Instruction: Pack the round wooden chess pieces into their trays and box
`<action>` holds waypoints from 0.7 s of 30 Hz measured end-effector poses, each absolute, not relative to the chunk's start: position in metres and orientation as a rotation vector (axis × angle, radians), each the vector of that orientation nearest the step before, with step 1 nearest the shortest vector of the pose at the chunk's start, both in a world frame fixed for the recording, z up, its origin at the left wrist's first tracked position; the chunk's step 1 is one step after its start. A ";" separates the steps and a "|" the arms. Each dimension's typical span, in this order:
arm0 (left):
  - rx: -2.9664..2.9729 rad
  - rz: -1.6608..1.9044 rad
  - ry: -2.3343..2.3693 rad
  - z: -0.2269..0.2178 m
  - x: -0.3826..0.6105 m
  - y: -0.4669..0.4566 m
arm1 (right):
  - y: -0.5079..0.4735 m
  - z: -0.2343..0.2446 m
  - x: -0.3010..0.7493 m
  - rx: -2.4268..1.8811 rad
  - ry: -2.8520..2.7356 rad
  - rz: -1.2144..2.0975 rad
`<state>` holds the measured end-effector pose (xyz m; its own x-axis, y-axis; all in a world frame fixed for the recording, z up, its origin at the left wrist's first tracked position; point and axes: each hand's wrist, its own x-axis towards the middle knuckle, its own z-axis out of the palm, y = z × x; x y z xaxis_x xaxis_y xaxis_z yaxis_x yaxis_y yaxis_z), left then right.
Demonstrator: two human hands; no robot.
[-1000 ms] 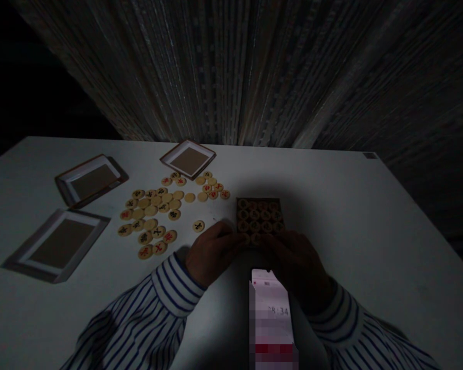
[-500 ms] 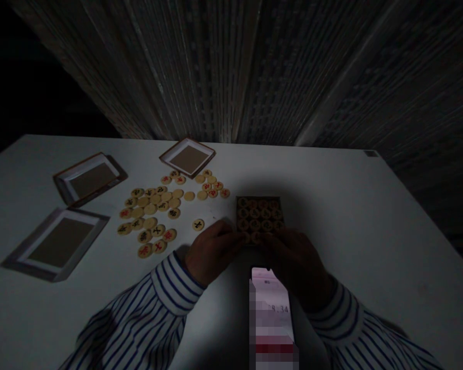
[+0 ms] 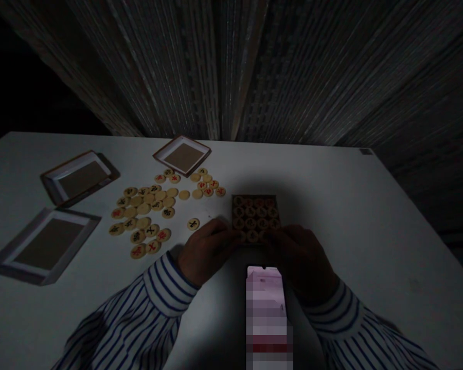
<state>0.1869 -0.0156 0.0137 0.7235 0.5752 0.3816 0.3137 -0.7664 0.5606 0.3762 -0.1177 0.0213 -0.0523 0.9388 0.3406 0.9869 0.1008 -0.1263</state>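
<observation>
White counter (image 3: 370, 231): your box (image 3: 254, 196) holds rows of discs (image 3: 250, 223), many loose discs (image 3: 143, 208) lie outside, and your left hand (image 3: 206, 252) and right hand (image 3: 304, 257) touch its near corners, grip indiscernible.

Dim room, white table (image 3: 355, 221), streaked grey curtain (image 3: 216, 67) behind, deep shadow at left

Your striped sleeves (image 3: 170, 288) looked like matt, creased cloth. The white table (image 3: 355, 226) was smooth, with a low sheen. Toward its left and far edges, the loose discs (image 3: 143, 208) resembled smooth pale wood, the open trays (image 3: 48, 244) matt card. The filled box (image 3: 254, 196) looked matt. Beyond the far edge hung a curtain (image 3: 231, 67) of coarse, ribbed fabric; your phone (image 3: 268, 282) had a glassy screen.
</observation>
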 end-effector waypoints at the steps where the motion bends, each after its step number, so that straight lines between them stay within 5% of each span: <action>1: 2.464 0.764 0.678 0.014 0.187 -0.016 | -0.117 0.022 0.376 -1.893 -2.043 -0.207; 21: 2.487 0.749 0.672 0.017 0.186 -0.015 | -0.122 0.029 0.395 -1.910 -1.959 -0.223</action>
<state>0.1864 -0.0152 0.0167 0.7331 0.5638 0.3804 0.3166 -0.7779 0.5428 0.3948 -0.1224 0.0292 0.0081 0.9233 0.3840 0.9859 0.0568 -0.1572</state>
